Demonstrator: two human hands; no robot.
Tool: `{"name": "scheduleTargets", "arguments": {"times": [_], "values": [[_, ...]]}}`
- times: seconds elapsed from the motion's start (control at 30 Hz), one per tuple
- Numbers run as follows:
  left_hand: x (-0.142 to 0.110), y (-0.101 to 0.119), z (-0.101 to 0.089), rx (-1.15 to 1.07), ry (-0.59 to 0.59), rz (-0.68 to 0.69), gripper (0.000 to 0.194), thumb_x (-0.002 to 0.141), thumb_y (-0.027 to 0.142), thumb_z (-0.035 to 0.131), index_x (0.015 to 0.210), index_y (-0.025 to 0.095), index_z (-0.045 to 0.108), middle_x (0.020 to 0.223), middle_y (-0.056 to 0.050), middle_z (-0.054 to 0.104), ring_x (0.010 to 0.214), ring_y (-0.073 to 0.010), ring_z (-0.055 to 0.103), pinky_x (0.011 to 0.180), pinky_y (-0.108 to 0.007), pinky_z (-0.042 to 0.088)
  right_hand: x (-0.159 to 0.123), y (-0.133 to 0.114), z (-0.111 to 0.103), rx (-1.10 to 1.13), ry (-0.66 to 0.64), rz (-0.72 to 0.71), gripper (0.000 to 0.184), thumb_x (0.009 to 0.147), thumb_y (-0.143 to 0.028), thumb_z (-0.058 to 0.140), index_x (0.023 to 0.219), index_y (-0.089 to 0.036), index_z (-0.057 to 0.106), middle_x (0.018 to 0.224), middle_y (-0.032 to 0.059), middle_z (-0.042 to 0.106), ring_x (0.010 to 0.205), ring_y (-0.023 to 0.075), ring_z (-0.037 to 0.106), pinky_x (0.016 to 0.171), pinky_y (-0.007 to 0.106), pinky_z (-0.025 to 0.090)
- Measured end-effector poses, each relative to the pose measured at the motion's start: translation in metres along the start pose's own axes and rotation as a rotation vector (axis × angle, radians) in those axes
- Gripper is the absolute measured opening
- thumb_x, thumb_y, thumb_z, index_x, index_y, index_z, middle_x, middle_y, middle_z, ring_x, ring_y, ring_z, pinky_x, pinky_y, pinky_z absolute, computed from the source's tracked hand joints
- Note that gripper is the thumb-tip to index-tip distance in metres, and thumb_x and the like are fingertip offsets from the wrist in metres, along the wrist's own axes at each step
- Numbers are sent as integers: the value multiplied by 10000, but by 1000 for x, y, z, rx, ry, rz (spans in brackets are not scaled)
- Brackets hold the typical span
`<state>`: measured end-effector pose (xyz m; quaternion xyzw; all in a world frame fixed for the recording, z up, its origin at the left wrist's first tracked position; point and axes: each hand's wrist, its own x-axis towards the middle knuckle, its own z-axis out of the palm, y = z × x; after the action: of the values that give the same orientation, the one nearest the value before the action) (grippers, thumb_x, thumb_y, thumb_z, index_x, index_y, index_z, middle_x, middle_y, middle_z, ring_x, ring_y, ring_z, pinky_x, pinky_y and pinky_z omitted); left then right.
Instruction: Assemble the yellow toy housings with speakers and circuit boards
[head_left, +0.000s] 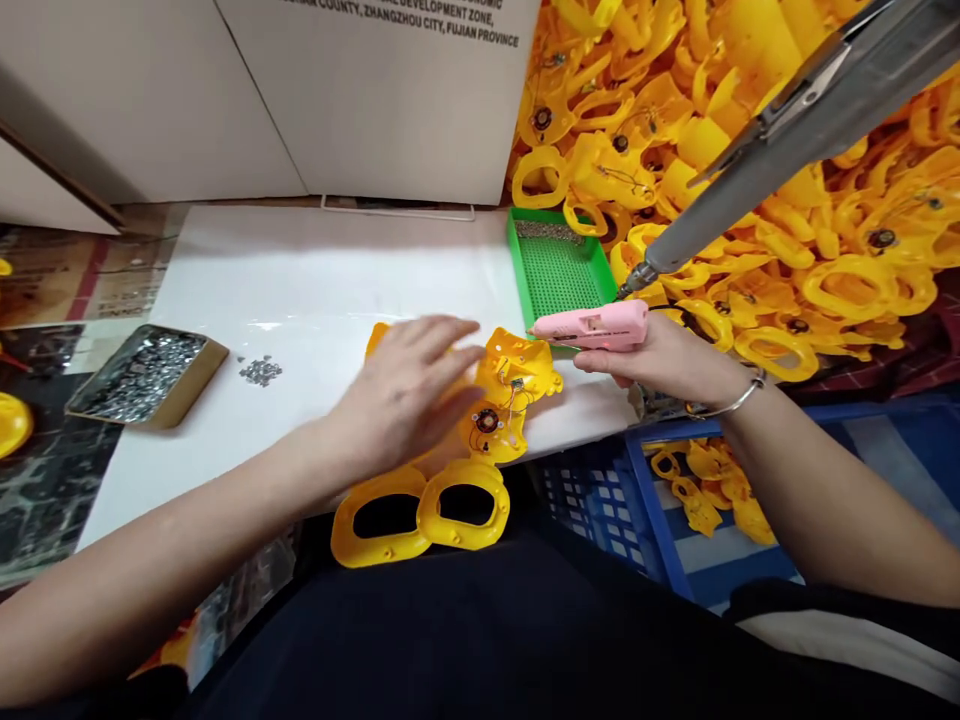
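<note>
My right hand (671, 362) grips a pink hot glue gun (592, 326), its nozzle pointing left above the near end of a green tray. My left hand (412, 385) is a little blurred, its fingers spread, and I see nothing held in it. It hovers over yellow plastic shell parts and hides some of them. Just right of its fingers lies a yellow shell (517, 370) with a small circuit board, thin wires and a round black speaker (487, 420). Two yellow oval frames (463, 505) overlap at the table's front edge, near my lap.
A grey electric screwdriver (720, 205) slants in from the upper right. The green tray (523, 265) and a box (180, 385) of small metal parts stand on the white table (247, 260). Yellow parts heap (697, 140) at right; a blue crate (660, 530) sits below. Cartons rise behind.
</note>
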<state>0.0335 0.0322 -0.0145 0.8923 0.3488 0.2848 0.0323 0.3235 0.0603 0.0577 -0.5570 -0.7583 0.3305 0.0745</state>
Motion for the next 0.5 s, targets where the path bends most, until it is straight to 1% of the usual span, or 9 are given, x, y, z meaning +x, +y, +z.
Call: {"name": "scheduleTargets", "arguments": {"times": [0.07, 0.1, 0.2, 0.27, 0.33, 0.5], "values": [[4, 17, 6, -17, -105, 115, 362, 985, 372, 496, 1213, 116, 613, 1329, -164, 616, 1213, -298, 564, 1006, -459, 460, 0, 0, 1, 14, -31, -6, 485, 805, -475, 701, 1268, -333, 688, 978, -9, 772, 676, 174, 652, 585, 290, 510], [6, 24, 10, -11, -152, 152, 410, 987, 404, 490, 1237, 100, 607, 1340, -167, 615, 1231, -305, 557, 1031, -461, 443, 0, 1, 1, 26, -38, -16, 485, 797, -473, 708, 1262, -338, 691, 974, -12, 772, 703, 182, 665, 602, 292, 522], [8, 34, 22, 27, -248, 195, 538, 983, 475, 479, 1296, 49, 579, 1374, -188, 595, 1281, -324, 533, 1090, -463, 392, 1, 3, 2, 59, -30, -50, 475, 776, -469, 729, 1235, -344, 708, 955, -11, 775, 827, 216, 703, 688, 310, 564], [9, 35, 29, 47, -285, 195, 578, 977, 494, 482, 1319, 35, 561, 1387, -200, 583, 1293, -329, 527, 1096, -465, 382, 1, 6, 2, 72, -25, -64, 464, 773, -469, 732, 1218, -339, 719, 968, -4, 776, 902, 231, 710, 746, 323, 579], [8, 35, 34, 56, -310, 192, 577, 974, 488, 488, 1328, 38, 554, 1384, -204, 585, 1273, -326, 544, 1081, -466, 390, 1, 7, 2, 86, -30, -68, 456, 774, -465, 731, 1209, -328, 726, 992, 3, 776, 929, 236, 710, 770, 330, 585], [7, 38, 39, 74, -315, 195, 554, 987, 436, 469, 1324, 4, 552, 1347, -206, 612, 1210, -322, 581, 1045, -455, 406, 5, 5, 3, 108, -89, -51, 442, 792, -445, 720, 1218, -323, 722, 1023, -2, 776, 851, 217, 709, 721, 317, 585]]}}
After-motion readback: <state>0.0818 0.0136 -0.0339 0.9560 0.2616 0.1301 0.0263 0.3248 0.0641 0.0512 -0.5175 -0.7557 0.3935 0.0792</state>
